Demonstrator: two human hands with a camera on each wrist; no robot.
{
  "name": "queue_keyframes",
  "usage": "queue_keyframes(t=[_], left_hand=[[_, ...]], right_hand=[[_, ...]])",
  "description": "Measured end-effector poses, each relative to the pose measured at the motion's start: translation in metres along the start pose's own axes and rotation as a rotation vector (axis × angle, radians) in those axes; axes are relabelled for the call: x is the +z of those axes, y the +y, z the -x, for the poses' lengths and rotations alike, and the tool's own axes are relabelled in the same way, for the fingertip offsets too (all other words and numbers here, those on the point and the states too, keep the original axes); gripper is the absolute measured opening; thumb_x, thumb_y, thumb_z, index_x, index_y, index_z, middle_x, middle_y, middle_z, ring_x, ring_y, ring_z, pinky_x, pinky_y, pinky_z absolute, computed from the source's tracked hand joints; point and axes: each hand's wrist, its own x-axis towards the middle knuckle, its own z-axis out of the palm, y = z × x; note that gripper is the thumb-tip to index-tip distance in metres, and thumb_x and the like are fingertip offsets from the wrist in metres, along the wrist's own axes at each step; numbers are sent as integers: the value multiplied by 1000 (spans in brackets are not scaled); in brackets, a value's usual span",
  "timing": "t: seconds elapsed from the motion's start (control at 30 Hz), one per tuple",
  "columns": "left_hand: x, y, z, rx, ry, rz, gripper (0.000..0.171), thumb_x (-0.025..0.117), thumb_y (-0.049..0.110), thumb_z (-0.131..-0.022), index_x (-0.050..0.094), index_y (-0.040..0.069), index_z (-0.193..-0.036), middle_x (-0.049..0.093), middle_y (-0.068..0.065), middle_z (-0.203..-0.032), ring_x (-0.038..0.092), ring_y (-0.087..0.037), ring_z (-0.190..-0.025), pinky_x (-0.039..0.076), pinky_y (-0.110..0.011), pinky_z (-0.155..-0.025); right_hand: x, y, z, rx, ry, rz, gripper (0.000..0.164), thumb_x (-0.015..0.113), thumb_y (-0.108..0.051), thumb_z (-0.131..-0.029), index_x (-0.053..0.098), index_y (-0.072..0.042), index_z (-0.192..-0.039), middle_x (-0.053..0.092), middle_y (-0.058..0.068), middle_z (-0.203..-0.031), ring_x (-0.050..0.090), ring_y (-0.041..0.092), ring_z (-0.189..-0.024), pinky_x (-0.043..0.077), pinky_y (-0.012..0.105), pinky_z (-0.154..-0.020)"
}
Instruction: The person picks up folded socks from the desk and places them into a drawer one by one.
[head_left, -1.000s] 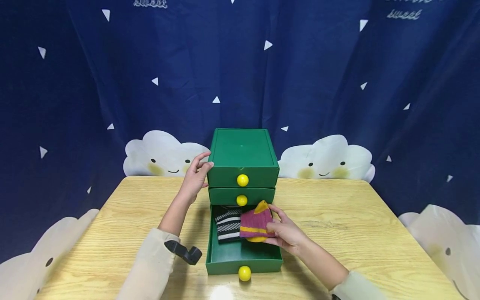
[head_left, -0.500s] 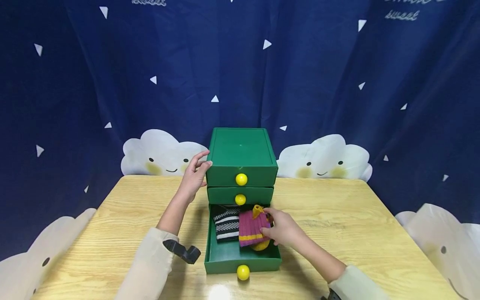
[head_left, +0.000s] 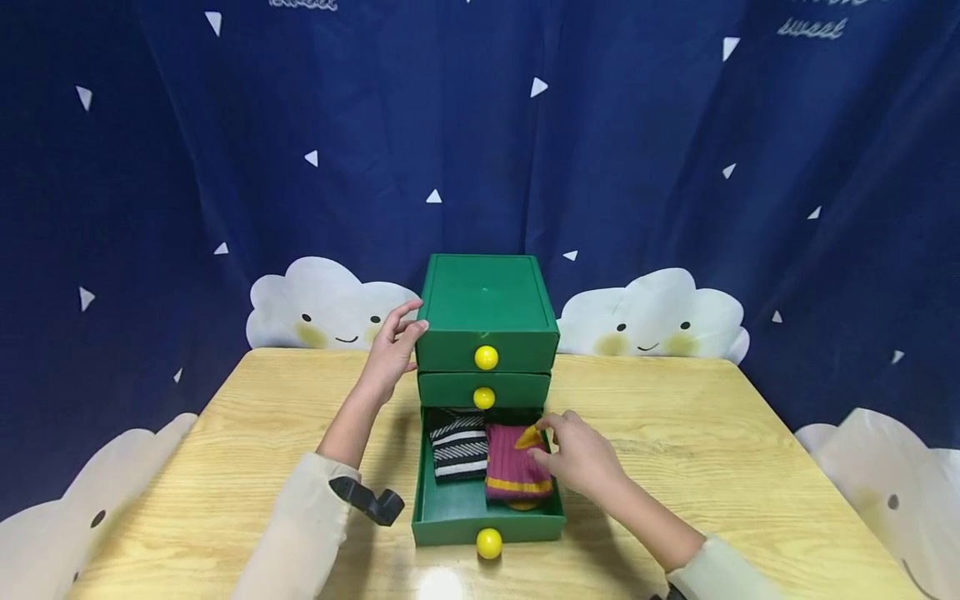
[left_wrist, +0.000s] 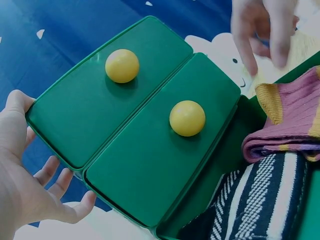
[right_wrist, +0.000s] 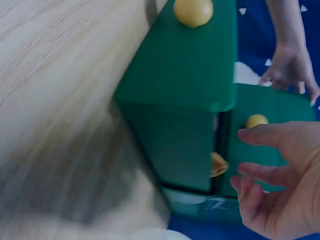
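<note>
A small green drawer cabinet (head_left: 483, 292) stands on the table with its bottom drawer (head_left: 446, 533) pulled out. Inside lie a folded black-and-white patterned sock (head_left: 460, 454) on the left and a folded maroon sock (head_left: 517, 467) with yellow parts on the right. My left hand (head_left: 390, 350) rests against the cabinet's upper left side, thumb at the front edge and the other fingers spread along the side. Over the drawer's right wall hovers my right hand (head_left: 588, 458), fingers loosely bent with nothing between them. The left wrist view shows its fingertips apart from the maroon sock (left_wrist: 290, 107).
Two upper drawers are closed, each with a yellow round knob (head_left: 486, 357). A third knob (head_left: 489, 543) sits on the pulled-out drawer's front. The wooden table (head_left: 675, 442) reaches back to a dark blue curtain (head_left: 480, 133) with clouds and white triangles.
My right hand has lowered the maroon sock flat into the drawer's right half, let go of it and drawn slightly right. My left hand has stayed at the cabinet.
</note>
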Motion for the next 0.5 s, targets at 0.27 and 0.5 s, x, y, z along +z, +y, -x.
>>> queue_keyframes(t=[0.27, 0.5], left_hand=[[2, 1, 0, -2, -8, -4, 45, 49, 30, -94, 40, 28, -139, 39, -13, -133, 40, -30, -128, 38, -63, -96], [0, 0, -1, -6, -3, -1, 45, 49, 30, -94, 40, 29, -139, 39, -13, -134, 40, -29, -129, 37, -64, -96]], right_hand=[[-4, -22, 47, -169, -122, -337, 12, 72, -21, -81, 62, -16, -85, 52, -9, -66, 44, 2, -57, 38, 19, -49], [41, -34, 74, -429, -241, -76, 18, 69, -28, -83, 63, -20, -99, 52, -15, -73, 42, -5, -62, 37, 13, -52]])
